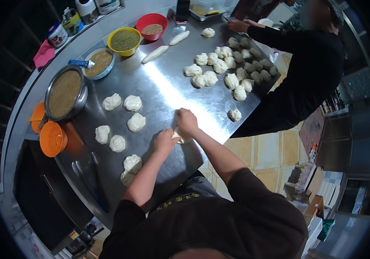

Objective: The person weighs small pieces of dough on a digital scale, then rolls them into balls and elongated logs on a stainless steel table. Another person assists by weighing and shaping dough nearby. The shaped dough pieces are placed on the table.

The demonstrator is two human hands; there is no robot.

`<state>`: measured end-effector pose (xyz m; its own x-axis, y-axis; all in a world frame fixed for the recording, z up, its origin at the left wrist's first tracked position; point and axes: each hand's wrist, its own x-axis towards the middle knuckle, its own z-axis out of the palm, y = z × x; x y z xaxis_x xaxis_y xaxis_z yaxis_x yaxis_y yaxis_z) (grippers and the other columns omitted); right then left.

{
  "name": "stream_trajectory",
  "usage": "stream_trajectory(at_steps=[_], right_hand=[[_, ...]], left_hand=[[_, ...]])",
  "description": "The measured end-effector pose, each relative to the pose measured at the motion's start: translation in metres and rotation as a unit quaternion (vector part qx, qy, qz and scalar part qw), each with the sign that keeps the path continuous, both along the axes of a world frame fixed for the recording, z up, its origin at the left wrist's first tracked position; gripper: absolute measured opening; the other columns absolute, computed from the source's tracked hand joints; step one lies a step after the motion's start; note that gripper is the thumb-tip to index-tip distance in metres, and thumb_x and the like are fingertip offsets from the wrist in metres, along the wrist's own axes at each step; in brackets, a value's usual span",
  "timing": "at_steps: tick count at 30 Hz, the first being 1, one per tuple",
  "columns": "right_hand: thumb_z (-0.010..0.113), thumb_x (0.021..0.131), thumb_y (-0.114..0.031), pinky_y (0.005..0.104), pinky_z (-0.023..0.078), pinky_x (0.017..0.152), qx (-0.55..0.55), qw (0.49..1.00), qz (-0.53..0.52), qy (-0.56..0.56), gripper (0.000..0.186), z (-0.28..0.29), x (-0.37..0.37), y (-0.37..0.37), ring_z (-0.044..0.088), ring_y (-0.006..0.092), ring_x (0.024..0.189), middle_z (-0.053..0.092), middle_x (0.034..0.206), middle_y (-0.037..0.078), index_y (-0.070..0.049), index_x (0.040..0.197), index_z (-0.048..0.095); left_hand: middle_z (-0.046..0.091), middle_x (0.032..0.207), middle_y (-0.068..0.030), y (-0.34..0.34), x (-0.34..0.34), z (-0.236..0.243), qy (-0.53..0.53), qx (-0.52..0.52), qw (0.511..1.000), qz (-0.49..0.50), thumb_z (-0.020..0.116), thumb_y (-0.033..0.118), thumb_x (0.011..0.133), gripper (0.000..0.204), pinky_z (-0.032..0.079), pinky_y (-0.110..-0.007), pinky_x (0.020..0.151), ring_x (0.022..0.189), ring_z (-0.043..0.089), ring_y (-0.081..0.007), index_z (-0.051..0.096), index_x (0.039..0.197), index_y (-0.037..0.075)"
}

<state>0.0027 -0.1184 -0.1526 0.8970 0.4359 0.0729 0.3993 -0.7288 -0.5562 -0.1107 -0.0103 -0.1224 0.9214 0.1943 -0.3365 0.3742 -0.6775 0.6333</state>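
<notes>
Near the front edge of the steel table [159,108], my left hand [165,140] and my right hand [187,121] are both closed on one piece of white dough [182,137]. The dough shows between and below the hands; the rest of it is hidden under them. To the left of my hands lie several flattened dough rounds, the closest being a round [136,122]. Beside my left forearm, two dough lumps [132,164] touch each other. A single dough ball [235,115] sits to the right, close to the table's edge.
Many dough balls [220,66] cluster at the far right, near a co-worker [319,64] in dark clothes. Two dough strips [154,55] lie farther back. Along the left stand a steel bowl [83,97] of brown filling, a yellow bowl [124,53], a red bowl [164,23] and an orange bowl [47,149].
</notes>
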Motion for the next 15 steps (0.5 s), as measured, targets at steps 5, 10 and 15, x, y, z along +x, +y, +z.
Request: stream_trajectory(at_steps=[5,10,15], right_hand=[[0.055,0.092,-0.023,0.0517,0.051,0.057,-0.092,0.995,-0.035,-0.006,0.016,-0.004,-0.076,-0.024,0.064,0.0391,0.057,0.064,0.063,0.020,-0.007,0.096,0.057],[0.054,0.092,-0.022,0.0496,0.050,0.063,-0.009,0.996,0.060,-0.066,0.016,-0.004,-0.012,0.013,0.063,0.0386,0.066,0.063,0.069,0.018,-0.006,0.090,0.052],[0.055,0.092,-0.023,0.0442,0.051,0.068,-0.010,0.996,0.085,0.008,0.021,0.010,0.007,0.038,0.065,0.0357,0.073,0.066,0.079,0.019,-0.003,0.096,0.058]], left_hand=[[0.067,0.083,-0.0248,-0.033,-0.036,-0.055,-0.005,-0.086,0.996,-0.020,0.074,0.033,0.078,0.034,0.053,-0.049,0.072,0.082,0.066,-0.0430,0.065,0.090,0.001],[0.063,0.104,-0.0209,0.002,0.002,0.003,0.023,-0.014,0.999,0.027,0.081,0.036,0.072,0.058,0.051,-0.048,0.081,0.097,0.063,-0.0413,0.049,0.107,0.002],[0.062,0.108,-0.0122,0.008,0.018,-0.006,0.014,-0.014,0.998,0.053,0.072,0.025,0.081,0.036,0.051,-0.048,0.082,0.102,0.062,-0.0358,0.056,0.107,0.008]])
